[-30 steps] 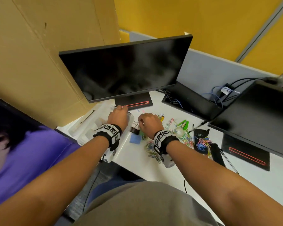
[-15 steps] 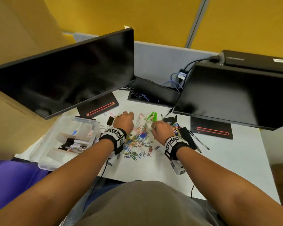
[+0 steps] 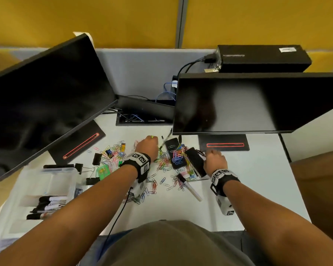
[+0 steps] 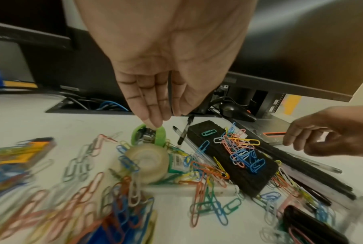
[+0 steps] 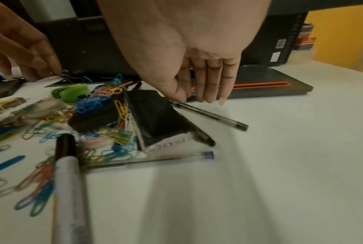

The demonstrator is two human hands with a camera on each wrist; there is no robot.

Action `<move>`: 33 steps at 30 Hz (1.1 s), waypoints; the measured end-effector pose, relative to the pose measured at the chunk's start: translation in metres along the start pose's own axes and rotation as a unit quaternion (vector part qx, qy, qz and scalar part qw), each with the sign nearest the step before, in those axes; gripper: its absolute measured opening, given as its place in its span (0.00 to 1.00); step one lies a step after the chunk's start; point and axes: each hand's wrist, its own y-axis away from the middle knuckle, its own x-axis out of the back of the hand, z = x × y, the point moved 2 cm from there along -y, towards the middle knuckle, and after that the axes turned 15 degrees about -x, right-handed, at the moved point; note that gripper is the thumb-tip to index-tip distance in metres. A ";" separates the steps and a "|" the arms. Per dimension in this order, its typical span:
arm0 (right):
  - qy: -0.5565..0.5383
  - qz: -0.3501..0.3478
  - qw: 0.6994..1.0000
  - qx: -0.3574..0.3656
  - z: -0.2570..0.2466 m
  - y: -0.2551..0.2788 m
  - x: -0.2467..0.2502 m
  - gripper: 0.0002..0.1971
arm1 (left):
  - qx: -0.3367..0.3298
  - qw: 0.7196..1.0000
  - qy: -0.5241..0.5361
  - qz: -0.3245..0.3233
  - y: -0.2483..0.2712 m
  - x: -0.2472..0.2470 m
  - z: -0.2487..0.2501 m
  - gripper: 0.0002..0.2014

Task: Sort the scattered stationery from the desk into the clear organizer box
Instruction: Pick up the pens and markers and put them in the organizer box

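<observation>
organizer box (image 3: 52,181) left of paper clips (image 3: 152,187)

Each wrist carries a black strap with white square tags printed in black-and-white fiducial patterns: one on the left wrist strap (image 3: 139,163), one on the right wrist strap (image 3: 222,176). A white camera block (image 3: 225,206) bearing a further tag hangs below the right strap, and a thin black cable (image 3: 117,215) trails from the left unit. Forearms are bare; the torso wears an olive-grey top (image 3: 173,246).
</observation>
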 end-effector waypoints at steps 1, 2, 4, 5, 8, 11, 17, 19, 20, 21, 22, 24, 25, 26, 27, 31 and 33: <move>0.002 -0.007 1.000 -0.006 0.005 -0.003 -0.003 0.24 | -0.001 1.000 0.003 -0.007 -0.007 -0.001 0.002 0.11; 0.003 -0.014 1.000 -0.009 0.009 -0.006 -0.006 0.26 | -0.002 1.000 0.005 -0.012 -0.014 -0.004 0.004 0.11; 0.006 -0.027 1.000 -0.006 0.013 -0.008 -0.009 0.28 | -0.001 1.000 0.008 -0.015 -0.027 -0.008 0.006 0.13; 0.005 -0.033 0.999 -0.005 0.014 -0.010 -0.011 0.27 | 0.000 1.000 0.011 -0.017 -0.034 -0.011 0.008 0.13; -0.010 -0.044 0.999 0.002 0.014 -0.014 -0.013 0.25 | 0.005 1.000 0.018 -0.015 -0.049 -0.019 0.011 0.14; -0.032 -0.056 0.998 0.013 0.013 -0.018 -0.013 0.24 | 0.014 0.999 0.026 -0.019 -0.058 -0.023 0.011 0.15; -0.070 -0.085 0.994 0.015 0.016 -0.020 -0.016 0.21 | 0.023 0.998 0.050 -0.029 -0.066 -0.034 0.007 0.14; -0.079 -0.096 0.992 0.018 0.015 -0.020 -0.018 0.21 | 0.031 0.997 0.062 -0.025 -0.065 -0.035 0.005 0.13; -0.084 -0.103 0.991 0.020 0.014 -0.020 -0.018 0.20 | 0.035 0.997 0.070 -0.023 -0.065 -0.035 0.004 0.12; -0.088 -0.108 0.990 0.021 0.014 -0.020 -0.019 0.20 | 0.038 0.996 0.078 -0.023 -0.064 -0.034 0.003 0.13; -0.095 -0.111 0.989 0.021 0.014 -0.021 -0.020 0.19 | 0.042 0.995 0.084 -0.026 -0.064 -0.034 0.002 0.14; -0.109 -0.115 0.987 0.018 0.014 -0.022 -0.020 0.19 | 0.056 0.993 0.094 -0.032 -0.063 -0.036 0.001 0.16; -0.115 -0.119 0.986 0.016 0.014 -0.023 -0.021 0.20 | 0.062 0.992 0.102 -0.032 -0.063 -0.037 0.000 0.17; -0.121 -0.124 0.985 0.014 0.015 -0.023 -0.021 0.20 | 0.067 0.991 0.108 -0.030 -0.064 -0.038 -0.001 0.17; -0.127 -0.128 0.983 0.012 0.015 -0.024 -0.022 0.20 | 0.070 0.991 0.114 -0.026 -0.064 -0.039 -0.001 0.17; -0.156 -0.141 0.978 0.012 0.018 -0.024 -0.024 0.21 | 0.071 0.989 0.129 -0.014 -0.065 -0.042 -0.002 0.19; -0.160 -0.146 0.976 0.010 0.019 -0.022 -0.024 0.22 | 0.069 0.989 0.130 -0.017 -0.066 -0.043 0.000 0.20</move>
